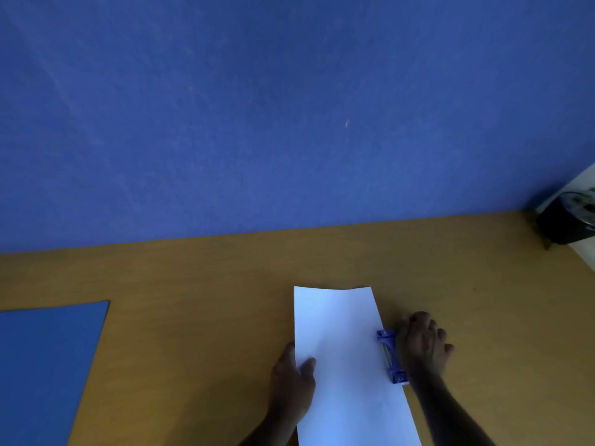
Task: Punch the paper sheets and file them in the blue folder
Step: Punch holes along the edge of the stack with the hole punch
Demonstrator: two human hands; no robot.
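White paper sheets (344, 365), folded or stacked narrow, are lying lengthwise on the wooden desk (193, 300), the near end running off the bottom of the view. Left hand (294, 386) is holding the sheets' left edge, thumb on top, fingers tucked underneath. Right hand (423, 344) is pressing palm-down on a blue hole punch (391, 357), fingers curled over it; the punch is sitting on the sheets' right edge. Blue folder (45, 365) is lying flat and closed at far left, well apart. Dark object (568, 218), unclear, is standing at the desk's far right corner against a blue wall (257, 107).
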